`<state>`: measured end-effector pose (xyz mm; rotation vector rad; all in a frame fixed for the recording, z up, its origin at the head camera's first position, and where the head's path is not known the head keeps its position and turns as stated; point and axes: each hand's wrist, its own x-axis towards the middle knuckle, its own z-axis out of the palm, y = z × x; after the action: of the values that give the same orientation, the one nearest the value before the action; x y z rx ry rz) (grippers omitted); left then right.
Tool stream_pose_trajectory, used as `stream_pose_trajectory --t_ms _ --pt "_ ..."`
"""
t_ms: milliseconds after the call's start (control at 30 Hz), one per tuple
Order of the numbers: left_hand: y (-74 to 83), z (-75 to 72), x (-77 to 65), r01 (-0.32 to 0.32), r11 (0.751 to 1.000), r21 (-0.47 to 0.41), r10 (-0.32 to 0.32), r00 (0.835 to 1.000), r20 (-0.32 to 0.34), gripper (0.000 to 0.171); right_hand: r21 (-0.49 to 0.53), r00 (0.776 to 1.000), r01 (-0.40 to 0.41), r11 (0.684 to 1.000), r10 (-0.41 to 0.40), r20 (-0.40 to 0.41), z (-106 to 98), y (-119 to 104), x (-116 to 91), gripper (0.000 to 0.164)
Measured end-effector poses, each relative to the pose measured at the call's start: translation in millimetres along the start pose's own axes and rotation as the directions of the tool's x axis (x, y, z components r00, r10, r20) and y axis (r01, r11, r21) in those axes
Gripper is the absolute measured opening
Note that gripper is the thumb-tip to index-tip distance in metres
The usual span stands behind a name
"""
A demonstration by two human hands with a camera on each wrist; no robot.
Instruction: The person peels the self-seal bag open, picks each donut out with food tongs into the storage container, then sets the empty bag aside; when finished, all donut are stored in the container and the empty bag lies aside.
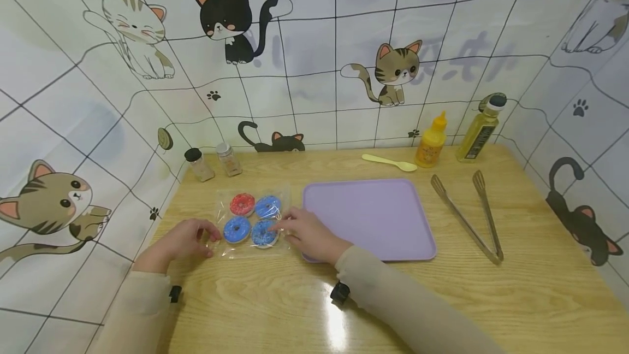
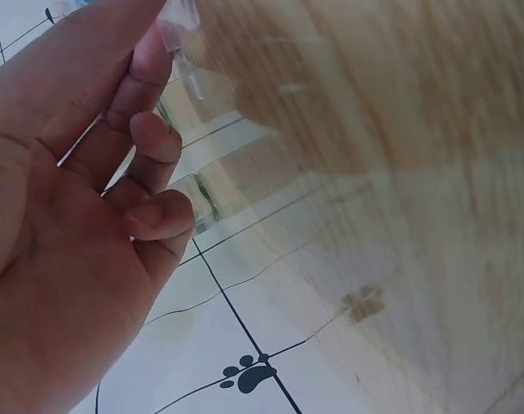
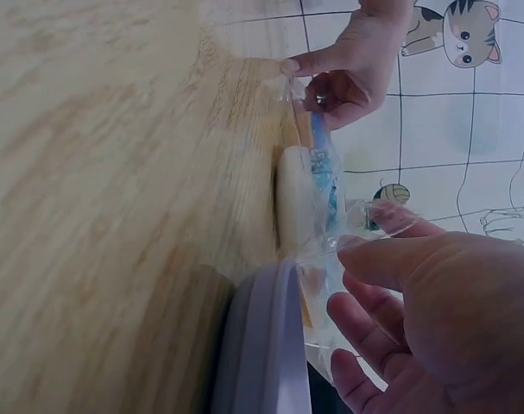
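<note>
This wood-grain table (image 1: 255,299) is carrying a clear bag (image 1: 245,251) of donuts (image 1: 237,229), a lilac tray (image 1: 368,217) and splayed metal tongs (image 1: 489,219), while two jars (image 1: 200,166), a yellow spoon (image 1: 385,161), a squeeze bottle (image 1: 431,145) and a dark-capped bottle (image 1: 478,135) are chilling along the back.

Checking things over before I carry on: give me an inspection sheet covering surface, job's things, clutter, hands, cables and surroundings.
Surface: wood-grain table, glare patch near the front.
Job's things: clear bag with four donuts, one red and three blue.
Clutter: purple tray right of the bag, tongs, spoon, yellow squeeze bottle, dark-capped bottle, two shakers.
Hands: left hand pinches the bag's left edge; right hand pinches its right side.
Cables: nothing seen.
Surroundings: cat-patterned wall covering at back and sides.
</note>
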<state>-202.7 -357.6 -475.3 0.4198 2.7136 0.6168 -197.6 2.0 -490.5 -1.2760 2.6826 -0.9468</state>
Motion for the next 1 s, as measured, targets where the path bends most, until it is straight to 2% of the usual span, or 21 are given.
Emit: stream_pose_trajectory --t_ms 167,400,567,767,1000 --pt "1.1 -0.4 2.0 -0.009 1.0 -0.014 0.009 1.0 -0.004 0.034 -0.04 0.999 0.03 0.999 -0.03 -0.009 -0.5 0.0 3.4 0.024" --pt "1.3 1.4 4.2 -0.01 1.0 -0.008 0.01 1.0 -0.001 0.035 -0.071 0.999 0.004 0.997 -0.007 -0.043 -2.9 -1.0 3.8 0.006" --pt "4.8 1.1 3.9 -0.013 0.999 -0.03 0.013 1.0 0.002 0.034 -0.077 0.997 -0.042 0.996 0.037 -0.062 -7.6 -1.8 -1.2 0.003" --pt "6.0 0.5 0.6 -0.014 0.999 -0.042 0.015 1.0 0.012 0.034 -0.032 0.991 -0.113 0.993 0.11 -0.08 -12.4 0.7 -8.2 0.004" --pt "-2.7 3.0 -2.3 -0.011 0.999 -0.049 0.011 1.0 0.008 0.037 -0.035 0.986 -0.135 0.99 0.131 -0.105 -14.9 3.8 -13.9 0.004"
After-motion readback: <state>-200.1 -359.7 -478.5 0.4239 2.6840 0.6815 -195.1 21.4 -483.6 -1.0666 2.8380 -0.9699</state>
